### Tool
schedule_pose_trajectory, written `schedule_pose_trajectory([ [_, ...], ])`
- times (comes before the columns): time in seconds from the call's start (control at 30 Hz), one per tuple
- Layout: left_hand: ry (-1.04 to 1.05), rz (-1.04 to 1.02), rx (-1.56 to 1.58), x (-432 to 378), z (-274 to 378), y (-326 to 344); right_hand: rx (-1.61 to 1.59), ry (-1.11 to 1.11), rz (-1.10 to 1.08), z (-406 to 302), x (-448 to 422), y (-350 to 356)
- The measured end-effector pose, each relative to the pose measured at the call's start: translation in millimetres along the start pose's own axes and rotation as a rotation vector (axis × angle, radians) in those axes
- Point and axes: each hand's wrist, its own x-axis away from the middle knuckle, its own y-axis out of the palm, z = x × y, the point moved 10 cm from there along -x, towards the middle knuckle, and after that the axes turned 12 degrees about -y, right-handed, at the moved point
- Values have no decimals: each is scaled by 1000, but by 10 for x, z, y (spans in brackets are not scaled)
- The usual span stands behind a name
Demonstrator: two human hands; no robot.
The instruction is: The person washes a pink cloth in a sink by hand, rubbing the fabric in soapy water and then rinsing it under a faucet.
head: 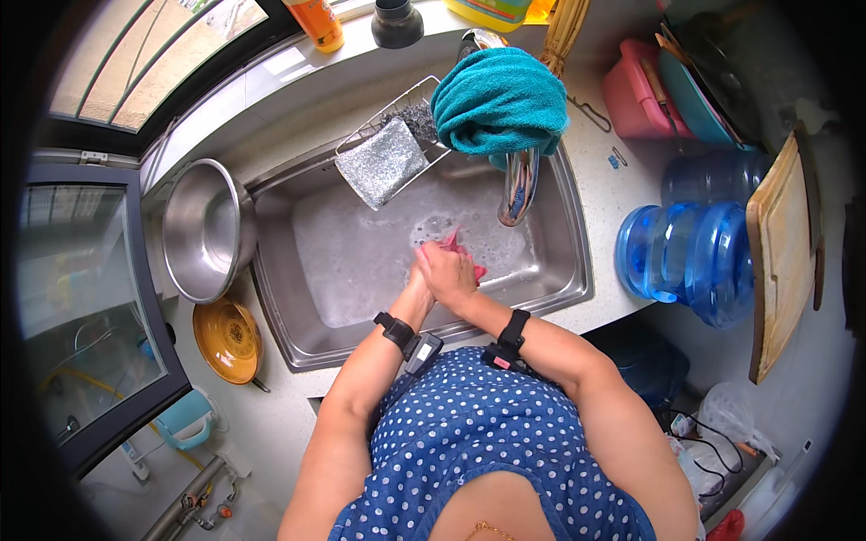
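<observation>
Both hands are clasped together around a wet pink cloth [479, 272] over the steel sink [572, 223]. My right hand [452, 276] lies over the top of the bundle. My left hand [420, 280] presses against it from the left side, partly covered by the right. Bits of the cloth stick out past the fingers; the rest is hidden. Cloudy, sudsy water [352, 264] covers the sink floor. Just beyond the hands, to the right, hangs the chrome faucet spout [519, 193], with a teal towel [497, 101] wrapped over the faucet.
A wire rack [369, 122] holds a silver scouring cloth [382, 162] and steel wool [414, 120]. Left of the sink stand a steel basin [203, 230] and an amber plate [230, 341]. On the right are a blue water jug [683, 253] and a wooden cutting board [781, 264].
</observation>
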Motion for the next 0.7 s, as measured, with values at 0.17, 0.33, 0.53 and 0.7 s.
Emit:
schedule_pose_trajectory([
  [0.17,46,383,-114,30,65,-157,-49,231,129,486,33,-268],
  [0.33,199,-619,-3,254,178,297,-107,59,52,-125,3,-64],
  [0.53,34,333,-24,-36,19,-315,-19,354,65,431,126,-204],
  [0.7,90,-60,99,2,34,-240,-69,102,84,-46,-3,-194],
])
